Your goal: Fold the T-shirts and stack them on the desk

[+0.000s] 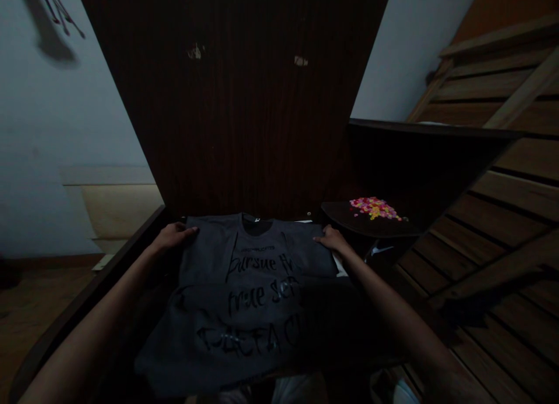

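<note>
A dark grey T-shirt (209,255) with black lettering lies spread out in front of me, its neckline at the far side. At the shirt's far left corner, my left hand (173,236) is closed on the sleeve edge, with the thumb on top of the cloth. My right hand (334,240) grips the shirt's far right edge in the same way, thumb over the fabric. The fingers under the cloth are hidden. Toward me, the shirt's lower part fades into shadow.
A tall dark wooden panel (253,113) rises behind the shirt. On the right, a small rounded shelf (345,218) bears a heap of pink, red and yellow bits (374,207). Wooden slats (519,206) stand at far right. A raised dark edge (100,293) runs along the left.
</note>
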Action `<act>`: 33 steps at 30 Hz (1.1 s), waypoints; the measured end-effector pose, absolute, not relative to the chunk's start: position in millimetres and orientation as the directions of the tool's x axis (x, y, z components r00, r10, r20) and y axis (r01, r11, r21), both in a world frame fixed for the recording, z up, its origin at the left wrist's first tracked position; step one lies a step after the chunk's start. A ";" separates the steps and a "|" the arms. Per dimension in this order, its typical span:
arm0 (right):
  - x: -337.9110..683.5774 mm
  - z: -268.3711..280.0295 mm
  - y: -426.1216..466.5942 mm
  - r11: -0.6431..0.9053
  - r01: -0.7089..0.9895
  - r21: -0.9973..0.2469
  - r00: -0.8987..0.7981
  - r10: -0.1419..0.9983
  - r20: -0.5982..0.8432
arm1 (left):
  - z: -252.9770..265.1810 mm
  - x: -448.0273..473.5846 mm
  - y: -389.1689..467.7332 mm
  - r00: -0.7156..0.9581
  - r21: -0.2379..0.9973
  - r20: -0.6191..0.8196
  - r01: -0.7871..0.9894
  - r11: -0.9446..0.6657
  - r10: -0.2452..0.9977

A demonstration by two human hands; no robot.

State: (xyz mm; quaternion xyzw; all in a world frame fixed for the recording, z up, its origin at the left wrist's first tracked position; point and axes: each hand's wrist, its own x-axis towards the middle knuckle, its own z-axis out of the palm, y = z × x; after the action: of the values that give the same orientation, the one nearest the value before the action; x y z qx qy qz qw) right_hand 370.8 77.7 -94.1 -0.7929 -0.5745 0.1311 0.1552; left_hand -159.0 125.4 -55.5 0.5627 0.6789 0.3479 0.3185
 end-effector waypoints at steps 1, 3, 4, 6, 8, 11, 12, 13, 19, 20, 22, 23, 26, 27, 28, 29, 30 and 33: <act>373.8 -96.1 79.5 -0.337 0.807 -0.484 0.343 0.936 -0.081 | -57.8 -159.4 123.9 -0.151 0.864 -0.089 0.480 0.152 0.984; 377.5 -98.5 82.9 -0.393 0.658 -0.642 0.378 0.910 -0.169 | -60.5 -157.9 121.2 -0.152 0.912 -0.122 0.372 0.171 0.981; 378.2 -98.8 84.2 -0.399 0.594 -0.699 0.379 0.905 -0.194 | -61.0 -156.3 120.3 -0.162 0.940 -0.118 0.299 0.163 0.980; 377.5 -98.2 86.1 -0.390 0.512 -0.766 0.370 0.904 -0.213 | -60.4 -152.2 119.7 -0.180 0.971 -0.128 0.177 0.160 0.975; 375.3 -96.5 87.2 -0.385 0.454 -0.804 0.356 0.905 -0.232 | -58.6 -147.8 120.4 -0.173 0.980 -0.145 0.108 0.165 0.974; 371.2 -93.8 88.5 -0.380 0.356 -0.854 0.335 0.905 -0.262 | -55.2 -141.2 121.4 -0.154 0.983 -0.176 0.031 0.183 0.972; 369.8 -92.9 89.0 -0.375 0.324 -0.868 0.329 0.905 -0.269 | -54.2 -138.8 121.5 -0.146 0.979 -0.200 0.003 0.202 0.969; 368.3 -92.1 89.4 -0.371 0.292 -0.881 0.323 0.906 -0.274 | -53.3 -136.2 121.4 -0.138 0.974 -0.228 -0.024 0.227 0.964; 358.5 -85.5 87.9 -0.370 0.107 -0.923 0.263 0.906 -0.332 | -44.4 -118.2 116.0 -0.142 0.957 -0.290 -0.056 0.284 0.947; 358.1 -84.1 86.8 -0.371 0.086 -0.925 0.251 0.906 -0.340 | -41.2 -116.6 113.4 -0.144 0.960 -0.279 -0.052 0.275 0.949; 360.1 -81.4 84.5 -0.338 0.029 -0.941 0.225 0.919 -0.323 | -33.8 -116.5 106.7 -0.120 0.967 -0.252 -0.065 0.245 0.960; 362.3 -80.3 83.5 -0.293 -0.014 -0.956 0.211 0.934 -0.290 | -30.2 -118.2 103.3 -0.099 0.971 -0.231 -0.080 0.224 0.968; 370.3 -78.5 83.3 -0.090 -0.169 -0.982 0.195 0.973 -0.123 | -23.0 -128.2 96.9 -0.106 0.985 -0.119 -0.134 0.104 0.987; 372.0 -78.8 84.1 -0.036 -0.200 -0.979 0.214 0.974 -0.079 | -22.7 -131.9 96.9 -0.144 0.988 -0.077 -0.145 0.055 0.987; 372.6 -79.5 85.4 -0.007 -0.210 -0.978 0.244 0.968 -0.060 | -23.7 -135.1 97.9 -0.194 0.990 -0.047 -0.139 0.020 0.980; 371.9 -80.8 86.9 -0.003 -0.205 -0.979 0.278 0.958 -0.061 | -25.9 -137.6 99.8 -0.251 0.994 -0.030 -0.106 0.003 0.968; 370.0 -82.7 88.4 -0.020 -0.188 -0.982 0.310 0.947 -0.079 | -29.2 -139.3 102.0 -0.304 0.999 -0.026 -0.046 0.012 0.952; 360.0 -89.9 91.2 -0.148 -0.068 -0.987 0.361 0.918 -0.162 | -42.7 -140.0 107.6 -0.368 0.961 -0.059 0.230 0.152 0.928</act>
State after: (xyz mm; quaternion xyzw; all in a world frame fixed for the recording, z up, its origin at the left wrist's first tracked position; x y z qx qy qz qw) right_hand 360.0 91.2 -89.9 -0.6123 -0.3472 0.4461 0.5527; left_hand -140.0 107.6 -42.7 0.4327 0.6690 0.4864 0.3586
